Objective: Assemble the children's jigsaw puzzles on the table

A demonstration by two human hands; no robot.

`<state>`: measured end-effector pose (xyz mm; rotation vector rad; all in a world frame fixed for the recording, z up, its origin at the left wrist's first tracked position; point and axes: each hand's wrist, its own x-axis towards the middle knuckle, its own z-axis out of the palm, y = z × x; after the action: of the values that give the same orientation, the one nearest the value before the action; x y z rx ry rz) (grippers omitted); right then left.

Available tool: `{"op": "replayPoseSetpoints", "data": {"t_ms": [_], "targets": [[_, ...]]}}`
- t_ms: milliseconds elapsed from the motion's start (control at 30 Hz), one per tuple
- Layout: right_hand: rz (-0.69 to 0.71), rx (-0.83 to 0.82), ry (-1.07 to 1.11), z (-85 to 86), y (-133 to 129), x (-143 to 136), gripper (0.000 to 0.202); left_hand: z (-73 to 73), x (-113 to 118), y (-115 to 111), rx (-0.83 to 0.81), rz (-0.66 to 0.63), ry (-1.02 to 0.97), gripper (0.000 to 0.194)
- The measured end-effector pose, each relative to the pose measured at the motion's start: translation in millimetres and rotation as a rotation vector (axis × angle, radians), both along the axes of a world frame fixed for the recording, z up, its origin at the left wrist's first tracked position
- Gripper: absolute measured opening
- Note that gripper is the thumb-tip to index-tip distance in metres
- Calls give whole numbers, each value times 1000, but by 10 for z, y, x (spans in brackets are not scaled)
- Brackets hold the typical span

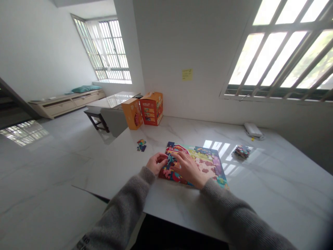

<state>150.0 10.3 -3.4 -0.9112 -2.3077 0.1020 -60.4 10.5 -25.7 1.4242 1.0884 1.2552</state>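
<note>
A colourful jigsaw puzzle (pixel 205 163) lies on the white marbled table, with a red barn shape and a cow-like patch of cream and brown. At its left edge is my left hand (pixel 156 163), fingers curled together in a pinch. Whatever those fingertips hold, if anything, is hidden. My right hand (pixel 187 169) rests over the puzzle's middle-left part, fingers spread and touching its surface. Between the two hands, dark blue and multicoloured pieces show. A few loose puzzle pieces (pixel 141 145) lie to the left, and a stack of pieces (pixel 241 151) sits to the right.
Two orange boxes, one narrower box (pixel 132 114) and one red-orange box (pixel 152 109), stand at the table's back left. A white device with a cable (pixel 253 130) lies near the wall at back right. A yellow note (pixel 187 74) is stuck on the wall.
</note>
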Motion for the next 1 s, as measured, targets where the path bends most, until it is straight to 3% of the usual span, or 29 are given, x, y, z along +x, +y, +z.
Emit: {"op": "replayPoseSetpoints", "data": {"t_ms": [200,433,700,1000], "targets": [[89,-21,-14,-6,3,19,28,-48,-36,34,52,113,70,38],[252,12,-59,73,46,75,13,-43,-54,20,53,89,134,37],[223,66,-79,110,38,101,19,-68,-37,43,44,108,40,41],[165,53,-49,38,56,145,19,-60,-24,9,10,1,-29,45]]}}
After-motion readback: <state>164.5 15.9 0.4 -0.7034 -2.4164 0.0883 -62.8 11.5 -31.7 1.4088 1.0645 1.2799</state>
